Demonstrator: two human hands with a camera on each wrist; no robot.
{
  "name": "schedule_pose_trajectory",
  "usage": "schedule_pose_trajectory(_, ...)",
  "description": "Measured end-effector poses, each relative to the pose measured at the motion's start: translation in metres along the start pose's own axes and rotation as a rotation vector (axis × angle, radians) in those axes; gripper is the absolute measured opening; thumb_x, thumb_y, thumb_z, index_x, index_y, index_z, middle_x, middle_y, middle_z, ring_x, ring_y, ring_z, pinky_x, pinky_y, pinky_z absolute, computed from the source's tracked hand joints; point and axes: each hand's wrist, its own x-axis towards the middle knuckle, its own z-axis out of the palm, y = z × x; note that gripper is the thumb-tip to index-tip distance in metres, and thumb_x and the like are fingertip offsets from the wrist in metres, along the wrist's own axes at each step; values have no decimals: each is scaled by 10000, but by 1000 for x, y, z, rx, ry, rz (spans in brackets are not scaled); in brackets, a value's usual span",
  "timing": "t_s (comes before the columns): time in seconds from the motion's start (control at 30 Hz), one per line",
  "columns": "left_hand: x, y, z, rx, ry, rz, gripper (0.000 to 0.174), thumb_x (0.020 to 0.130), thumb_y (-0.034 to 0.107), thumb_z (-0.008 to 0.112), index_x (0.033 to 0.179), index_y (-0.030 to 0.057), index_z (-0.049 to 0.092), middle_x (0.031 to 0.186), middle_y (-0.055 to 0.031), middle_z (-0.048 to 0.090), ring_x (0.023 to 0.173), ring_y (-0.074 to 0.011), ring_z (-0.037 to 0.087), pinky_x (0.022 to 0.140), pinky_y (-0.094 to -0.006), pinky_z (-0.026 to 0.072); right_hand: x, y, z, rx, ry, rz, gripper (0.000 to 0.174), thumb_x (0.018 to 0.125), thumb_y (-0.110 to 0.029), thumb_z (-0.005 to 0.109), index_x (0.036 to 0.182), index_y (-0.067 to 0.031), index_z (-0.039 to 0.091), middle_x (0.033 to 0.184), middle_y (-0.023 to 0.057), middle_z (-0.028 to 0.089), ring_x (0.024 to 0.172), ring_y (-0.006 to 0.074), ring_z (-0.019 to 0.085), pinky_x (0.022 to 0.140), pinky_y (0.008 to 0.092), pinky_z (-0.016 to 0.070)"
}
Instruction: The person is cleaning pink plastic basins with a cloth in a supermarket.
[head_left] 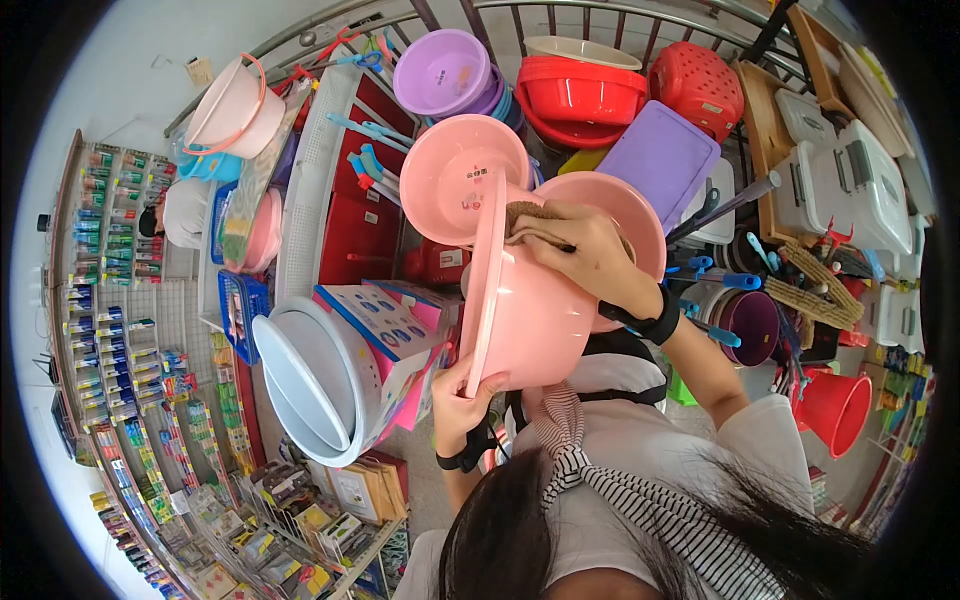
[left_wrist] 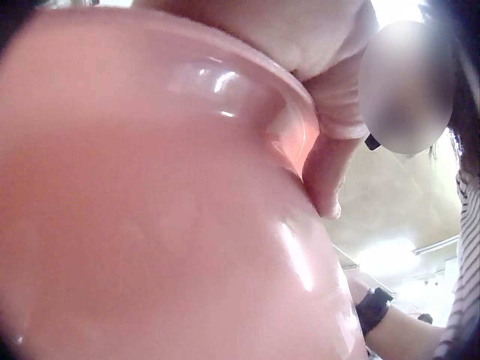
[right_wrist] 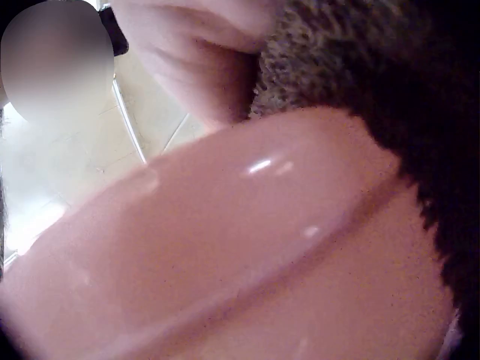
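A pink plastic basin point(head_left: 540, 325) is held up on its side in front of the person's chest. The left hand point(head_left: 462, 405) grips its rim at the lower end, thumb on the outer side. Bunched in the right hand point(head_left: 590, 255) is a brown cloth point(head_left: 526, 216), pressed to the basin's outside near the upper rim. In the right wrist view the fuzzy cloth point(right_wrist: 315, 60) lies over the basin's edge. The basin's wall point(left_wrist: 150, 217) fills most of the left wrist view. Its inside is hidden from the head view.
Two more pink basins, one on the left point(head_left: 440, 180) and one on the right point(head_left: 640, 205), stand just behind. Beyond are purple basins point(head_left: 440, 70), red basins point(head_left: 575, 95) and a purple lid point(head_left: 650, 155). Pale blue tubs point(head_left: 300, 390) stand at left, mop handles point(head_left: 720, 275) at right.
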Motion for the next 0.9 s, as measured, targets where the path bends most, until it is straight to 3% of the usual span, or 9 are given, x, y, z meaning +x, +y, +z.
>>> schedule_pose_trajectory(0.2,-5,-5,1,25,1,-10,324,791,57,738,1079,-56,643,733,-65,670,648,-72,613,586,-225,481,0,0,-6,137,-213,-7,183,807,-117,590,952,-63,689,880,121,628,743,283,594,690,370,478)
schedule_pose_trajectory(0.27,-3,0,2,33,0,-43,327,785,59,744,1072,-61,643,740,-68,673,643,-75,615,588,-226,482,9,-12,-13,-41,-135,165,182,809,-118,586,955,-56,676,875,117,628,753,278,601,699,373,480)
schedule_pose_trajectory(0.4,-9,-6,-4,-3,-3,-106,333,786,68,747,1075,-61,642,748,-65,676,653,-70,612,591,-226,481,1,0,-4,-98,-104,46,173,818,-110,571,952,-51,663,862,121,622,757,283,596,699,371,475)
schedule_pose_trajectory(0.47,-11,-6,-6,18,-16,-57,332,791,74,747,1076,-60,641,756,-62,678,667,-66,608,596,-226,481,2,-4,-11,52,-245,26,166,836,-100,559,954,-25,650,859,123,618,704,243,573,679,354,468)
schedule_pose_trajectory(0.6,-9,0,-2,76,-39,-15,322,793,76,747,1067,-59,646,761,-60,679,680,-63,606,602,-226,483,6,9,-11,279,-168,212,173,842,-87,560,968,4,636,858,110,615,633,191,515,654,314,453)
schedule_pose_trajectory(0.67,-10,-4,-2,97,-51,-58,307,796,82,747,1052,-58,651,771,-64,684,675,-69,608,605,-227,484,-2,31,1,246,48,208,197,841,-79,566,1002,22,621,864,100,615,604,151,466,622,278,438)
schedule_pose_trajectory(0.8,-8,-1,-2,76,-30,-6,299,801,92,744,1046,-55,655,776,-67,687,669,-76,616,598,-226,481,-1,6,-11,190,-44,241,223,815,-68,585,1024,-18,643,878,101,616,602,164,503,582,288,440)
schedule_pose_trajectory(0.87,-10,-4,-4,62,-45,-28,292,807,95,738,1043,-55,654,771,-69,687,666,-88,629,595,-226,480,-4,8,-9,-144,-43,-171,238,787,-77,610,1017,-66,670,887,92,604,606,202,539,547,328,440)
schedule_pose_trajectory(0.9,-12,-6,-4,60,-42,-30,292,807,95,738,1043,-55,654,771,-69,687,666,-88,629,595,-226,480,-5,2,-11,-201,-91,-163,226,763,-111,632,985,-113,675,847,78,571,630,247,558,550,360,445)
